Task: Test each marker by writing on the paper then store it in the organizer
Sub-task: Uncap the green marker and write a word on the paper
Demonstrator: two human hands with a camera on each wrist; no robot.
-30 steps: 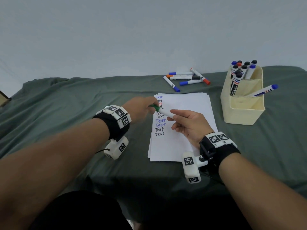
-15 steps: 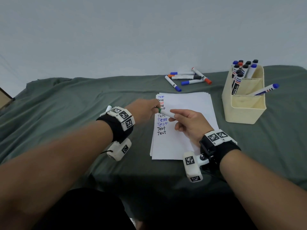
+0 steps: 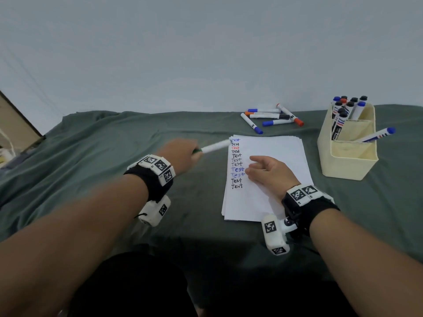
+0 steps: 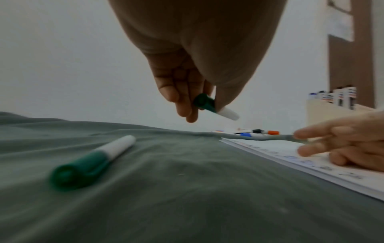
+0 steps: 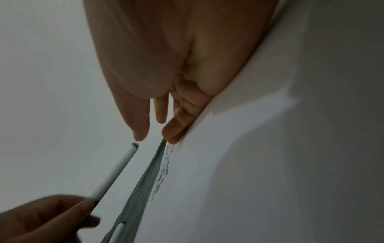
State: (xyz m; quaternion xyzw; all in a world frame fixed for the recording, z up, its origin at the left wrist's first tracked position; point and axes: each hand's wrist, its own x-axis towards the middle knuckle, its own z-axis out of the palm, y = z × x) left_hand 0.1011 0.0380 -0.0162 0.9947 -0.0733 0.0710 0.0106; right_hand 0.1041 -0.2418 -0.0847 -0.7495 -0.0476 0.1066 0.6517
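Left hand (image 3: 180, 154) pinches green marker (image 3: 215, 146) at its capped end, barrel slanting toward paper (image 3: 274, 179) top-left corner. Right hand (image 3: 270, 175) rests on paper, fingers loose, holding nothing. Marker: judged light, rigid, smooth plastic; grip mid-barrel for control. Organizer (image 3: 348, 161) sits right of paper.

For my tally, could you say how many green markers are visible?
2: held green marker in the left hand; loose green marker on the cloth left of the paper; more may be hidden.

Motion-blurred left hand (image 3: 180, 154) and green marker (image 3: 214, 147)
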